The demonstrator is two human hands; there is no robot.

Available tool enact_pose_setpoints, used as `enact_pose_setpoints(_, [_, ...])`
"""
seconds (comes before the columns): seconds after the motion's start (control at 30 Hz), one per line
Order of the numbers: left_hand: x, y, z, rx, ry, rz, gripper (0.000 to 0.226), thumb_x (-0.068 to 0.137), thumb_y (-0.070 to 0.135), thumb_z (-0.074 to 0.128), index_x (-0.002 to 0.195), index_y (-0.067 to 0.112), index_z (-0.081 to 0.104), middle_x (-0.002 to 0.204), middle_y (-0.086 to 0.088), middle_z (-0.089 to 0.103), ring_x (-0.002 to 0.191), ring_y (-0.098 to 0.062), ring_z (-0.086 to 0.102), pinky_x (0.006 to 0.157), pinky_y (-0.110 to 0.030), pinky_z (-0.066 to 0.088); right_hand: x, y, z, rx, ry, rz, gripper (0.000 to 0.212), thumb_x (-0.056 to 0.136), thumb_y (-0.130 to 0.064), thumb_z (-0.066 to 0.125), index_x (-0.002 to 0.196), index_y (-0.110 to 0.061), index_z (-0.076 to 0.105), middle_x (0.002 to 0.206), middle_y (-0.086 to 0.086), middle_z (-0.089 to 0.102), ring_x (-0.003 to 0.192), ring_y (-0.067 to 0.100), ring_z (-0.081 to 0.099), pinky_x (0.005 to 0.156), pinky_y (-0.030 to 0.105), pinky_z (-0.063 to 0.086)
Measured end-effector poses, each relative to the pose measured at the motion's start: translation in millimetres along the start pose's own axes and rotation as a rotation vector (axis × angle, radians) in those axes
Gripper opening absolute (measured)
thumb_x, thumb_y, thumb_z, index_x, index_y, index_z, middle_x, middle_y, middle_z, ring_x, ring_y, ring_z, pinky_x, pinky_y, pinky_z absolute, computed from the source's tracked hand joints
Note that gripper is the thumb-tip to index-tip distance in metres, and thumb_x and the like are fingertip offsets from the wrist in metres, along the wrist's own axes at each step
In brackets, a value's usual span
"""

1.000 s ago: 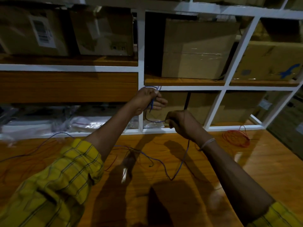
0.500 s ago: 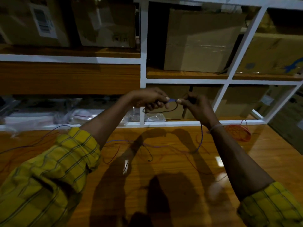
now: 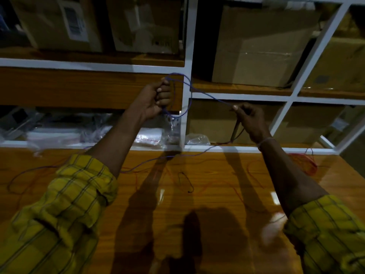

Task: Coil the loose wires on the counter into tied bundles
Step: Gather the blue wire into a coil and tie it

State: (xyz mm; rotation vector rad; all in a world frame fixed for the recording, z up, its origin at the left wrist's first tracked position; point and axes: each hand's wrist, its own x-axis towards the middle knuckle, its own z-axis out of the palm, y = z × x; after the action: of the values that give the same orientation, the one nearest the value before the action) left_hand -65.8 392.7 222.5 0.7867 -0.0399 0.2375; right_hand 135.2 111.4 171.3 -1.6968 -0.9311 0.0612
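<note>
A white-framed shelving unit [image 3: 187, 91] fills the upper part of the view, its compartments stacked with cardboard boxes [image 3: 260, 46], and clear plastic bags [image 3: 150, 138] lie in the lowest left compartment. Below it runs a glossy wooden counter [image 3: 197, 194], crossed by the shadows of the person's arms. Both forearms reach up from rolled yellow checked sleeves [image 3: 79, 190]. The left hand [image 3: 152, 99] is raised in front of the wooden shelf panel, closed into a fist around loops of a blue wire [image 3: 207, 93]; one loop arches above the knuckles and another hangs below the fist. From there the blue wire runs taut, down and to the right, to the right hand [image 3: 250, 119], which pinches it between thumb and fingertips with the other fingers curled in. The rest of that wire drops from the hands and trails leftward across the counter. Thin red and dark loose wires [image 3: 185, 180] lie scattered on the counter between the arms, and a red wire bundle [image 3: 304, 161] sits near the right forearm, by the shelf's foot.
</note>
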Motion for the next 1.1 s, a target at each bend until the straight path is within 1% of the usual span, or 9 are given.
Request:
enact_pose_setpoints(0.13, [-11.5, 15.3, -22.7, -0.19, 0.004, 0.102, 0.028, 0.096, 0.017, 0.044, 0.075, 0.008, 0.06, 0.051, 0.005, 0.038, 0.046, -0.003, 0.014, 0.038, -0.018, 0.014, 13.7, -0.8, 13.7, 0.011, 0.017, 0.035, 0.022, 0.102, -0.026, 0.065, 0.109, -0.009, 0.076, 0.1, 0.004, 0.074, 0.093, 0.016, 0.065, 0.082, 0.027, 0.05])
enact_pose_setpoints(0.3, [-36.1, 48.1, -38.0, -0.44, 0.039, 0.347, 0.023, 0.089, 0.005, 0.044, 0.07, 0.003, 0.058, 0.048, -0.001, 0.038, 0.046, -0.004, 0.016, 0.034, -0.02, 0.02, 21.1, -4.4, 22.7, 0.053, 0.066, 0.079, 0.024, 0.102, -0.025, 0.065, 0.105, -0.003, 0.074, 0.081, -0.009, 0.066, 0.076, -0.002, 0.058, 0.073, 0.021, 0.046])
enact_pose_setpoints(0.47, [-45.4, 62.2, -58.1, -0.517, 0.082, 0.437, 0.027, 0.097, 0.006, 0.039, 0.075, 0.004, 0.054, 0.047, -0.002, 0.038, 0.031, -0.014, 0.031, 0.031, -0.023, 0.024, 25.7, 3.9, 43.2, 0.116, 0.158, 0.16, 0.023, 0.103, -0.025, 0.063, 0.094, -0.005, 0.069, 0.08, 0.002, 0.059, 0.077, 0.016, 0.054, 0.07, 0.037, 0.047])
enact_pose_setpoints(0.53, [-43.6, 56.7, -59.2, -0.426, 0.139, 0.419, 0.035, 0.107, 0.011, 0.032, 0.079, 0.007, 0.052, 0.049, 0.0, 0.038, 0.033, -0.012, 0.034, 0.032, -0.024, 0.025, 23.8, 0.1, 60.1, 0.05, 0.194, 0.146, 0.02, 0.103, -0.028, 0.062, 0.089, -0.014, 0.069, 0.081, 0.003, 0.064, 0.078, 0.014, 0.057, 0.072, 0.035, 0.047])
enact_pose_setpoints(0.6, [-41.4, 49.2, -51.8, -0.269, 0.207, 0.409, 0.039, 0.112, 0.018, 0.027, 0.082, 0.01, 0.05, 0.05, 0.003, 0.038, 0.035, -0.008, 0.034, 0.035, -0.021, 0.028, 19.7, -9.6, 77.5, -0.081, 0.172, 0.074, 0.022, 0.104, -0.027, 0.06, 0.098, -0.01, 0.073, 0.093, 0.012, 0.072, 0.087, 0.018, 0.062, 0.079, 0.035, 0.049])
enact_pose_setpoints(0.8, [-35.2, 29.1, -32.7, 0.234, 0.389, 0.373, 0.032, 0.112, 0.026, 0.031, 0.088, 0.014, 0.048, 0.058, 0.005, 0.052, 0.057, -0.011, 0.057, 0.057, -0.026, 0.051, 0.3, -44.3, 119.8, -0.791, -0.214, -0.103, 0.021, 0.1, -0.006, 0.054, 0.112, -0.006, 0.072, 0.102, 0.015, 0.072, 0.09, 0.032, 0.068, 0.074, 0.039, 0.054])
enact_pose_setpoints(0.9, [-34.3, 19.4, -21.7, 0.402, 0.394, 0.354, 0.029, 0.112, 0.025, 0.035, 0.091, 0.014, 0.051, 0.063, 0.006, 0.055, 0.058, -0.011, 0.059, 0.054, -0.024, 0.051, -12.2, -57.1, 131.8, -1.067, -0.364, -0.165, 0.021, 0.095, -0.001, 0.054, 0.11, -0.002, 0.069, 0.106, 0.02, 0.069, 0.092, 0.037, 0.068, 0.073, 0.038, 0.053])
enact_pose_setpoints(1.0, [-31.2, 9.9, -9.5, 0.577, 0.375, 0.322, 0.027, 0.112, 0.025, 0.036, 0.091, 0.015, 0.05, 0.065, 0.003, 0.055, 0.055, -0.011, 0.061, 0.048, -0.021, 0.047, -20.1, -61.1, 137.6, -1.146, -0.496, -0.313, 0.027, 0.092, -0.003, 0.057, 0.115, -0.005, 0.071, 0.112, 0.018, 0.068, 0.099, 0.037, 0.067, 0.074, 0.036, 0.047])
enact_pose_setpoints(1.1, [-31.1, 3.2, -5.0, 0.696, 0.32, 0.27, 0.024, 0.112, 0.024, 0.038, 0.094, 0.012, 0.05, 0.073, -0.004, 0.061, 0.064, -0.018, 0.072, 0.051, -0.024, 0.053, -21.3, -64.8, 135.6, -0.976, -0.543, -0.441, 0.025, 0.094, -0.001, 0.059, 0.11, -0.008, 0.076, 0.108, 0.016, 0.07, 0.093, 0.036, 0.067, 0.073, 0.038, 0.051])
